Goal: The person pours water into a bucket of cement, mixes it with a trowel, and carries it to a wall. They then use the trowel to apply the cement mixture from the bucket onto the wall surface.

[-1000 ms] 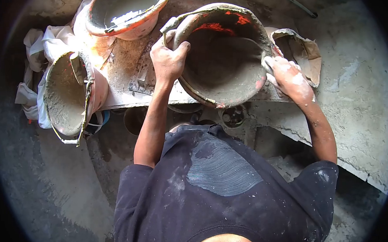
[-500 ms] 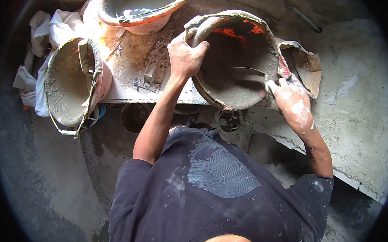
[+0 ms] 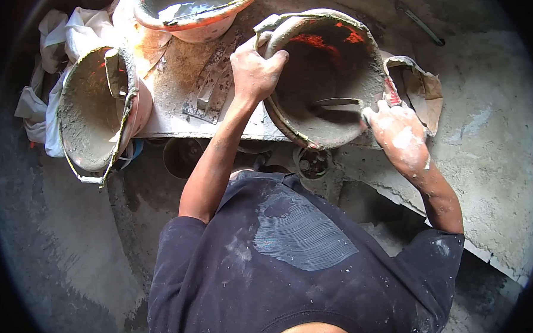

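Observation:
A mortar-smeared bucket point(image 3: 324, 60) with orange patches on its inner wall tilts toward me. My left hand point(image 3: 256, 73) is closed around its rim at the upper left, by the handle end. Whitish mortar coats my right hand point(image 3: 399, 132), which is closed at the bucket's right rim on a trowel. The trowel's thin blade point(image 3: 338, 101) reaches into the bucket, seen nearly edge-on; its handle is hidden in my fist. Grey paste lines the bucket's bottom and lower side. Just beyond my right hand lies an opened paper bag point(image 3: 425, 91).
To the left stands another mortar-caked bucket point(image 3: 143, 106), beside white sacks point(image 3: 85, 31). A wide tub point(image 3: 206, 31) of grey liquid is at the back. A flat, crusted metal tool point(image 3: 207, 99) lies on the board. Small containers point(image 3: 313, 163) sit below its edge. A long tool point(image 3: 419, 23) lies back right.
The trowel blade has turned inside the bucket and shows a broader strip now. My right hand has shifted slightly; my left hand keeps its hold on the rim.

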### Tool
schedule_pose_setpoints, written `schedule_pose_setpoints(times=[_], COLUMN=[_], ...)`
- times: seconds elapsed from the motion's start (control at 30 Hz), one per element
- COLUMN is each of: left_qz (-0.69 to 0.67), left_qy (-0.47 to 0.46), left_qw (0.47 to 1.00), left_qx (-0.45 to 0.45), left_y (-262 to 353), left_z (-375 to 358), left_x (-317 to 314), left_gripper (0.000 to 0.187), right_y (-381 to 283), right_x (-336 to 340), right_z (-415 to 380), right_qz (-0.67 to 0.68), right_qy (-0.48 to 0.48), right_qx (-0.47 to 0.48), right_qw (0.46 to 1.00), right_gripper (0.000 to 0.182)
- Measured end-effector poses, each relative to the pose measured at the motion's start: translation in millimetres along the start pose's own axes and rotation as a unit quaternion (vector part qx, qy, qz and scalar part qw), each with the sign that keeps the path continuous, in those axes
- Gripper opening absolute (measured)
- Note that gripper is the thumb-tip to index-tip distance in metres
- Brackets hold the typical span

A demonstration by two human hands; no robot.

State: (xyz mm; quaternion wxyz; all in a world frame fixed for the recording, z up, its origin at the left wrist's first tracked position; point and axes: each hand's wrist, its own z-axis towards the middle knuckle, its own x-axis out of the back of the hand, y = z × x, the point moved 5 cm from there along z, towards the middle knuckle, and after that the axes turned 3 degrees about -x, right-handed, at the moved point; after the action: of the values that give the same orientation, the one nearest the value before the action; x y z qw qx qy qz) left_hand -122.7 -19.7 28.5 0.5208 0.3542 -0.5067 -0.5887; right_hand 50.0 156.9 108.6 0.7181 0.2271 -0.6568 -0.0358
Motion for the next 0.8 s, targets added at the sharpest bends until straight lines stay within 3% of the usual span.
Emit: schedule_pose_setpoints(times=[0.03, 0.07, 0.13, 0.27, 0.33, 0.37, 0.43, 0.47, 0.53, 0.57, 0.6, 0.67, 0.7, 0.8], left_qz=[0.001, 0.004, -0.001, -0.001, 0.0, 0.001, 0.003, 0.006, 0.001, -0.003, -0.003, -0.006, -0.005, 0.002], left_qy=[0.007, 0.015, 0.018, 0.011, 0.011, 0.015, 0.018, 0.023, 0.02, 0.02, 0.019, 0.014, 0.015, 0.025], left_qw=[1.0, 1.0, 1.0, 1.0, 1.0, 1.0, 1.0, 1.0, 1.0, 1.0, 1.0, 1.0, 1.0, 1.0], left_qx=[-0.01, -0.019, -0.025, -0.01, -0.01, -0.008, -0.007, -0.005, -0.001, 0.005, 0.004, 0.006, 0.005, -0.007], left_y=[0.7, 1.1, -0.7, -1.1, -2.8, -3.7, -3.5, -3.2, -7.1, -9.2, -9.1, -9.0, -8.7, -8.7], left_z=[0.2, 0.6, 0.7, 2.2, 3.4, 3.4, 3.5, 3.4, 4.3, 4.5, 4.9, 5.1, 5.4, 5.5], left_x=[0.2, 1.0, 0.7, -0.4, -1.1, -0.8, -0.3, 0.1, -0.4, -0.4, -0.1, -0.2, 0.2, 3.1], left_gripper=[0.036, 0.035, 0.035, 0.033, 0.033, 0.032, 0.031, 0.031, 0.03, 0.03, 0.03, 0.031, 0.031, 0.032], right_y=[-3.3, -3.9, -7.6, -7.0, -8.1, -4.4, 0.0, 7.9, 23.7, 37.0, 37.8, 51.9, 45.8, 57.7], right_x=[6.2, 7.6, 1.3, -10.1, -15.0, -21.5, -20.9, -21.3, -23.6, -46.1, -39.0, -50.8, -43.7, -50.3], right_z=[-3.9, -2.4, 9.4, 12.3, 9.6, 7.7, 1.9, 3.2, 11.1, 14.6, 31.0, 35.2, 45.9, 41.3], right_qz=[0.031, 0.03, 0.008, -0.005, 0.019, 0.02, 0.127, 0.127, 0.214, 0.199, 0.171, 0.223, 0.176, 0.226], right_qy=[0.143, 0.143, -0.021, -0.072, 0.014, 0.013, 0.11, 0.11, 0.042, -0.089, -0.262, -0.277, -0.388, -0.34], right_qx=[0.033, 0.033, -0.008, -0.024, 0.001, 0.0, 0.104, 0.102, 0.143, 0.123, 0.049, 0.052, 0.047, 0.087], right_qw=[0.989, 0.989, 1.0, 0.997, 1.0, 1.0, 0.98, 0.981, 0.965, 0.968, 0.948, 0.933, 0.903, 0.909], right_gripper=[0.007, 0.007, 0.007, 0.008, 0.012, 0.012, 0.021, 0.021, 0.024, 0.036, 0.035, 0.036, 0.042, 0.049])
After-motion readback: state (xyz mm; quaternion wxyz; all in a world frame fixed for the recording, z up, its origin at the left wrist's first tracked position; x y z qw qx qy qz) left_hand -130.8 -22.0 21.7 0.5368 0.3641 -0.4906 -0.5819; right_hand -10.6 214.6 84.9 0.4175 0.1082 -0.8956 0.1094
